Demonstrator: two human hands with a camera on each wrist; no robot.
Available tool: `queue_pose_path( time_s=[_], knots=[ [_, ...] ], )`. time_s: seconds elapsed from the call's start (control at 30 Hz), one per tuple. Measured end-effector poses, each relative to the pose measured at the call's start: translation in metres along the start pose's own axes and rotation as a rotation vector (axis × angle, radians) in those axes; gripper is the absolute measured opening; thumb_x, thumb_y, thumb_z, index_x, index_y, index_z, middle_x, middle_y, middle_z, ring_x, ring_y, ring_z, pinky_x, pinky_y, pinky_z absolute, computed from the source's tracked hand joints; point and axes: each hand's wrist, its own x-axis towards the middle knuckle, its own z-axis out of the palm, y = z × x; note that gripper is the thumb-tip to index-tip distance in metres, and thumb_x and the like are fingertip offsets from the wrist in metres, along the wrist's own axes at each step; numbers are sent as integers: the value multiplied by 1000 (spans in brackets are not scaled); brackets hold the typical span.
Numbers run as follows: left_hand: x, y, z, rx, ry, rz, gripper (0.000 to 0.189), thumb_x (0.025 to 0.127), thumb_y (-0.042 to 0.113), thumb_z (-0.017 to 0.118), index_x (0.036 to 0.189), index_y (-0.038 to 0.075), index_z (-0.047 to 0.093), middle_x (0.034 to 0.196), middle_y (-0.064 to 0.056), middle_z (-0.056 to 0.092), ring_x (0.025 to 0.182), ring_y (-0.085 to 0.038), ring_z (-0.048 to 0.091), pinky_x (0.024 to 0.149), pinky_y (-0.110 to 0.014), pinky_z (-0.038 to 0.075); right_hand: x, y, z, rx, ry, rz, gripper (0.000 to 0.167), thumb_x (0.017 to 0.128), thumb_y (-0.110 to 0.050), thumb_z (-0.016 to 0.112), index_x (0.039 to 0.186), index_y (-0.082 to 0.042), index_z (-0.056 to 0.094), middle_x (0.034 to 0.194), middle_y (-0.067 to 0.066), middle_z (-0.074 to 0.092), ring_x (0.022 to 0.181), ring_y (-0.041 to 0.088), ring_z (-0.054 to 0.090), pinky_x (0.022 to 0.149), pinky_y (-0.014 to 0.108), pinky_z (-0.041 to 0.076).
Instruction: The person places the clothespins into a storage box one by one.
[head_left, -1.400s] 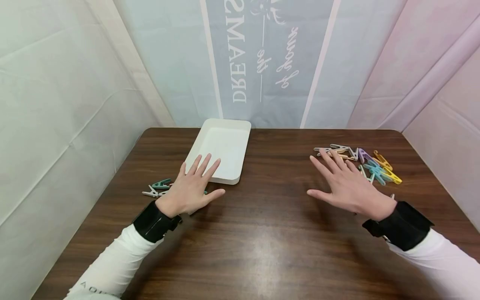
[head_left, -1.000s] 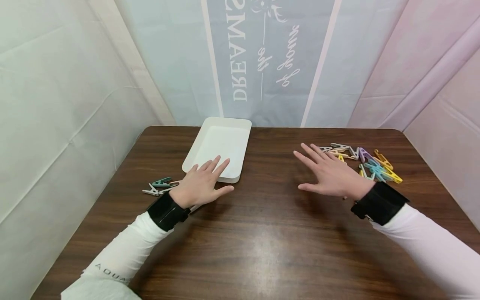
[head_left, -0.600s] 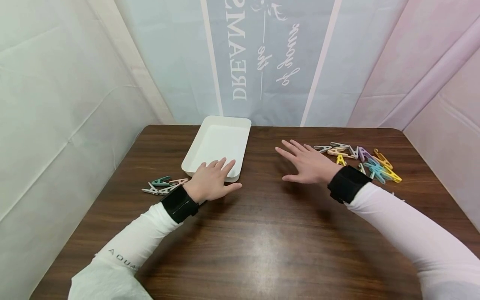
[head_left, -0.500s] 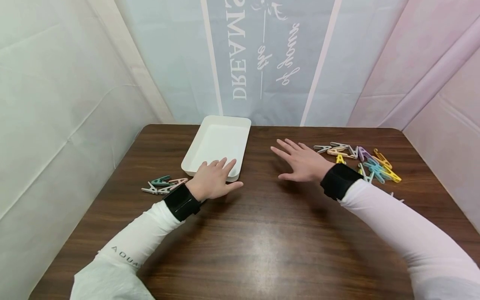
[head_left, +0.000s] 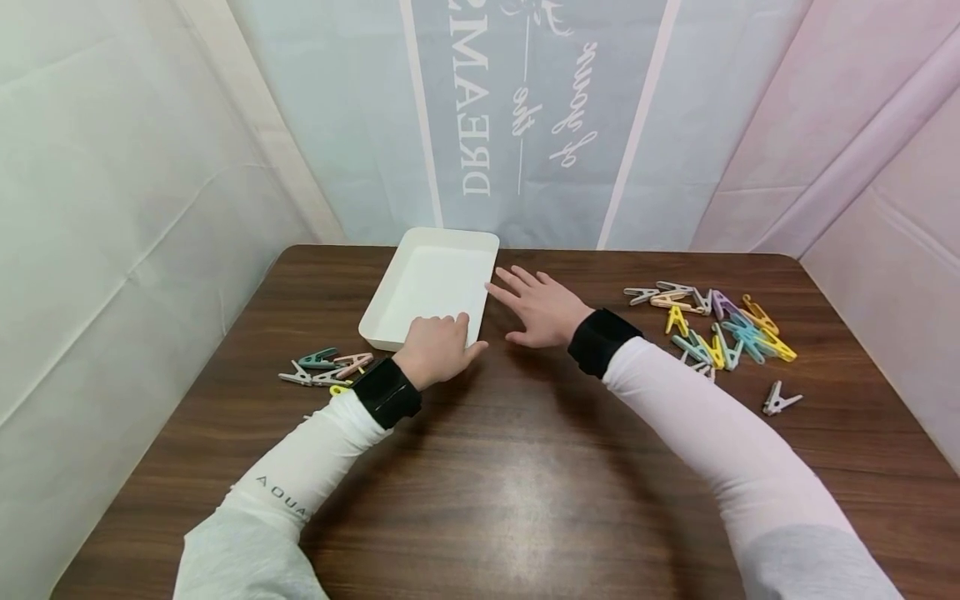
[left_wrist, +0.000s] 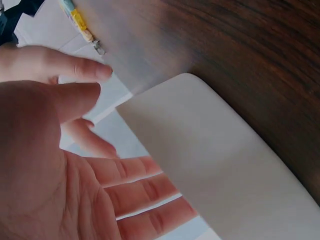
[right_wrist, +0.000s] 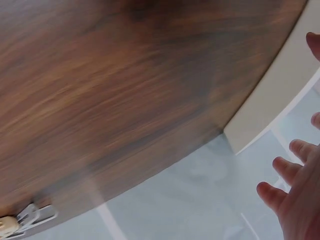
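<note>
Left clips [head_left: 330,377] lie on the table [head_left: 525,467]; the tray [head_left: 430,287] stands to their right; the left hand [head_left: 437,350] is at its near rim, fingers extended, thumb apart, contact unclear; the right hand [head_left: 543,312], fingers spread wide, is just beside the tray's right wall; right clips [head_left: 746,337] lie well apart.
</note>
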Motion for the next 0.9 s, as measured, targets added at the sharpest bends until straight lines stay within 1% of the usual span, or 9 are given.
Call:
queue_pose_path(
  time_s=[0.1, 0.23, 0.37, 0.5, 0.7, 0.83, 0.9],
  knots=[
    [3, 2, 1, 9, -7, -8, 49, 100, 48, 45, 108, 1, 60, 80, -10, 64, 76, -26, 66, 65, -41, 52, 8, -4, -2, -11, 3, 8, 83, 91, -46, 62, 155, -13, 21, 158, 18, 18, 144, 35, 16, 109, 55, 24],
    [6, 4, 4, 13, -29, -1, 41, 101, 42, 48, 99, 3, 62, 68, -6, 59, 69, -23, 65, 61, -39, 51, 13, -6, -3, -9, 7, 27, 83, 91, -44, 63, 155, -12, 22, 158, 18, 19, 144, 36, 18, 109, 55, 24],
    [8, 7, 7, 34, -38, 31, 34, 102, 34, 48, 101, 4, 64, 66, -4, 57, 67, -22, 64, 59, -38, 51, 13, -4, -1, -16, 14, 37, 81, 91, -42, 64, 154, -12, 23, 157, 18, 21, 143, 36, 20, 108, 55, 26],
    [7, 9, 9, 45, -26, 66, 29, 101, 28, 49, 102, 5, 67, 66, -5, 58, 66, -22, 64, 58, -38, 52, 13, -1, 1, -15, 8, 38, 79, 92, -39, 64, 154, -11, 24, 156, 19, 23, 142, 36, 22, 108, 54, 26],
    [1, 8, 9, 13, -11, 91, 25, 99, 24, 51, 91, 7, 67, 68, -5, 60, 66, -22, 64, 57, -39, 52, 13, 1, 3, -30, 16, 31, 76, 92, -35, 65, 152, -8, 28, 155, 21, 27, 142, 36, 24, 108, 53, 27],
    [-7, 5, 10, -16, 24, 142, 22, 97, 20, 53, 83, 8, 65, 65, -3, 59, 62, -20, 61, 56, -39, 50, 13, 3, 6, -58, 24, 22, 75, 91, -33, 67, 151, -6, 30, 153, 22, 29, 141, 36, 26, 107, 52, 28],
    [-10, 3, 10, -29, 21, 167, 21, 97, 19, 53, 80, 10, 63, 63, -1, 56, 60, -18, 59, 55, -37, 49, 14, 4, 8, -64, 22, 19, 74, 91, -32, 67, 150, -6, 32, 153, 22, 29, 140, 37, 27, 107, 51, 29]
  ],
)
